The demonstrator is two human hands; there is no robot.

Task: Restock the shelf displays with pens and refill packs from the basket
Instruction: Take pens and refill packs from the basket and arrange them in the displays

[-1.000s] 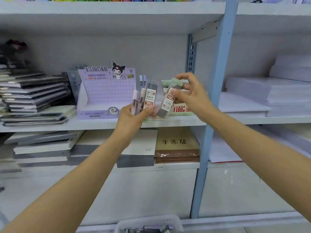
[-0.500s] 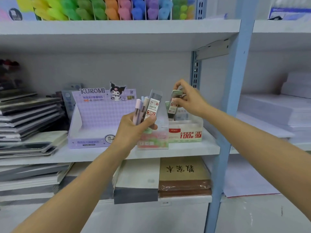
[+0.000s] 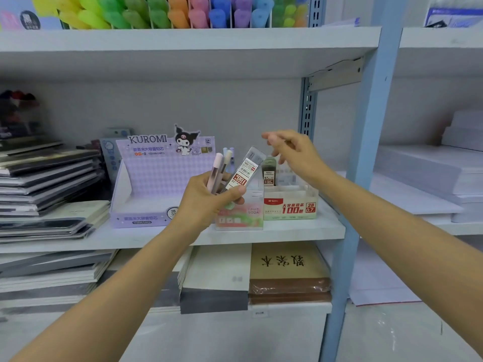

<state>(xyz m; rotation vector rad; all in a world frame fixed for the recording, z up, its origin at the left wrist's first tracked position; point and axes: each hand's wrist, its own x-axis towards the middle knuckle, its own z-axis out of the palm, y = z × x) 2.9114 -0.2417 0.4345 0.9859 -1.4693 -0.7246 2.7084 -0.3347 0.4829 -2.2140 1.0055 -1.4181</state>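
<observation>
My left hand (image 3: 206, 197) grips a bundle in front of the middle shelf: two pale pens (image 3: 218, 168) and a clear refill pack (image 3: 244, 169) with a red label. My right hand (image 3: 292, 152) hovers empty with loose fingers above the white and green refill display box (image 3: 290, 207). One dark refill pack (image 3: 268, 172) stands upright in that box, just below my right fingers. A clear "Fruit Soda" pen holder (image 3: 240, 218) sits beside the box, partly behind my left hand. The purple Kuromi display box (image 3: 146, 184) stands to the left with an empty tray.
Stacks of notebooks (image 3: 47, 178) fill the shelf's left side and the shelf below. A blue upright post (image 3: 366, 158) divides the shelving; white paper stacks (image 3: 428, 176) lie to its right. Coloured markers (image 3: 156, 11) line the top shelf. The basket is out of view.
My right hand carried a refill pack to the white and green box, set it upright there and let go. The view tilted upward, so the basket left the frame.
</observation>
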